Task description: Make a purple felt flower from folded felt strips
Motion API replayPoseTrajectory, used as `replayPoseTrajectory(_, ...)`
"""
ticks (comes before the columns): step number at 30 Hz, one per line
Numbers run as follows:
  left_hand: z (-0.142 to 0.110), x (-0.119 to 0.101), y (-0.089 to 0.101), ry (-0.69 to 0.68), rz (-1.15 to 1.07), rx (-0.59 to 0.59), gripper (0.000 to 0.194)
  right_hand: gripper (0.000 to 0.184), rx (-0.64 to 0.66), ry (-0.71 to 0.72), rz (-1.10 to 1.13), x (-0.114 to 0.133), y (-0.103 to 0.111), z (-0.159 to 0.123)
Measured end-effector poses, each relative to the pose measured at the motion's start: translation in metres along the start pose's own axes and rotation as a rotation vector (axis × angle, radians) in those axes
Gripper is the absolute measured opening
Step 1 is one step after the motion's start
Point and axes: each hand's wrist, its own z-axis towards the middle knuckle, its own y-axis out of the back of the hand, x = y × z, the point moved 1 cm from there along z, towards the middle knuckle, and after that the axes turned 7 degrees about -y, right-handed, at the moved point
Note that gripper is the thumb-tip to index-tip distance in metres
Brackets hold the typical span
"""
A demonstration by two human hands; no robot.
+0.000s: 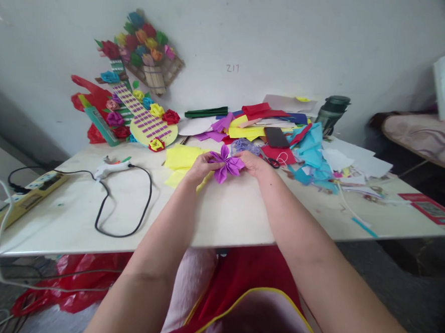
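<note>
A purple paper flower with pointed petals is held just above the table between both hands. My left hand pinches the petals on its left side. My right hand grips the petals on its right side. Sheets of yellow crepe paper lie beside and partly under my left hand. Behind my right hand sit a clear purplish plastic bag and black-handled scissors.
A white glue gun with a looping black cord lies left, near a yellow power strip. A paper-flower guitar and glue bottle stand behind. Coloured paper, a phone, blue crepe paper and a dark bottle occupy the back right.
</note>
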Motion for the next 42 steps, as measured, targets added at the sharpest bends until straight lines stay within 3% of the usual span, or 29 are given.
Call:
replayPoseTrajectory(5, 0.0, 0.0, 0.0, 0.024, 0.032, -0.033, 0.039, 0.008, -0.111, -0.056, -0.068, 0.003, 0.009, -0.002)
replayPoseTrajectory(12, 0.0, 0.001, 0.003, 0.076, 0.055, -0.049, 0.039, 0.005, -0.439, 0.209, -0.117, 0.011, 0.017, 0.002)
replayPoseTrajectory(17, 0.001, 0.004, 0.005, 0.073, 0.064, -0.027, 0.038, 0.014, -0.406, 0.373, -0.153, 0.013, 0.012, 0.001)
replayPoseTrajectory(23, 0.0, 0.003, 0.005, 0.088, 0.092, -0.028, 0.037, 0.016, -0.355, 0.403, -0.213, 0.012, 0.007, -0.002)
replayPoseTrajectory(32, 0.0, 0.002, 0.004, 0.102, 0.103, -0.037, 0.037, 0.016, -0.22, 0.319, -0.005, 0.011, 0.003, 0.001)
replayPoseTrajectory(42, -0.001, 0.0, 0.002, 0.082, 0.14, -0.028, 0.036, 0.021, -0.268, 0.266, -0.063, 0.009, -0.002, 0.002)
